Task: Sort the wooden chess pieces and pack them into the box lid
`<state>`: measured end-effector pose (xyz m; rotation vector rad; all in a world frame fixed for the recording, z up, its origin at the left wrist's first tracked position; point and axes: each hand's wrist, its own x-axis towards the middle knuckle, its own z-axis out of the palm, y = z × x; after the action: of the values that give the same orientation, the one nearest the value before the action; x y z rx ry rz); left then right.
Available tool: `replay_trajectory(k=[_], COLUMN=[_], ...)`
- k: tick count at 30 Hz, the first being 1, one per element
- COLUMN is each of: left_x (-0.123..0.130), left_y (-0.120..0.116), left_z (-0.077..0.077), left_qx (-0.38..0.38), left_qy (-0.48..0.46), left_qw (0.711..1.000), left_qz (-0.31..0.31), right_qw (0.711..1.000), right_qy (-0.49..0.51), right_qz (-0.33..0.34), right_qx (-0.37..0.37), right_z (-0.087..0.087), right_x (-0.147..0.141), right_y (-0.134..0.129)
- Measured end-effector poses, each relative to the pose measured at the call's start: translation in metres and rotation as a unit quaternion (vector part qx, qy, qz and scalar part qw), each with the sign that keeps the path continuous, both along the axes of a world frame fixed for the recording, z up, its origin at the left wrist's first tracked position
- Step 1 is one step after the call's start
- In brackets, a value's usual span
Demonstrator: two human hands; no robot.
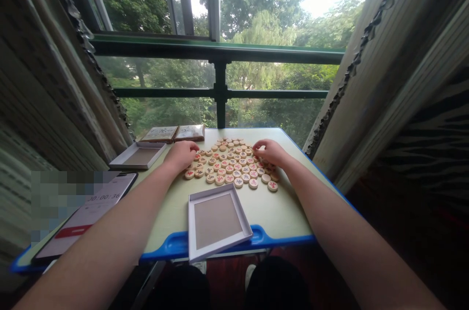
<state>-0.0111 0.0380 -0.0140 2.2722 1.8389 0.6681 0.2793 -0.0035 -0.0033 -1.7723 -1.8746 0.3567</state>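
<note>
Many round wooden pieces (229,169) with red or dark characters lie spread over the middle of the pale table (168,212). At their left edge is my left hand (181,154), fingers bent together near the pieces; what they hold, if anything, is hidden. My right hand (269,151) is at the right edge of the spread, thumb and fingers pinched at the pieces, some of which lie under the palm. Whether a piece sits in that pinch is too small to tell. A shallow open box (240,210) rests at the near edge, in front of the pieces.
Another shallow box (116,159) stands at the back left, beside two flat packs (189,132). A large phone (88,217) showing a timer lies at the left. Curtains (377,55) flank the table, with a green window railing (220,51) behind it.
</note>
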Motion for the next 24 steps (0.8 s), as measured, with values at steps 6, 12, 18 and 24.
replay_trajectory(k=[6, 12, 18, 24], left_x=[-0.001, -0.002, -0.002, -0.003], left_y=[0.001, 0.001, 0.000, -0.001], left_z=[-0.001, 0.000, -0.002, -0.001], left_qx=[0.007, 0.014, 0.022, 0.022], left_qy=[0.022, 0.038, 0.051, 0.043], left_qw=[1.000, 0.999, 0.998, 0.999], left_qz=[-0.004, 0.001, -0.006, -0.007], right_qw=[0.997, 0.995, 0.993, 0.996], right_qy=[0.012, -0.024, -0.015, 0.014], right_qz=[-0.036, -0.096, -0.111, -0.083], right_qx=[-0.066, -0.010, -0.044, 0.020], right_z=[0.005, -0.001, -0.014, -0.009], right_x=[-0.002, 0.013, 0.019, 0.011], right_y=[-0.004, 0.005, 0.011, 0.006])
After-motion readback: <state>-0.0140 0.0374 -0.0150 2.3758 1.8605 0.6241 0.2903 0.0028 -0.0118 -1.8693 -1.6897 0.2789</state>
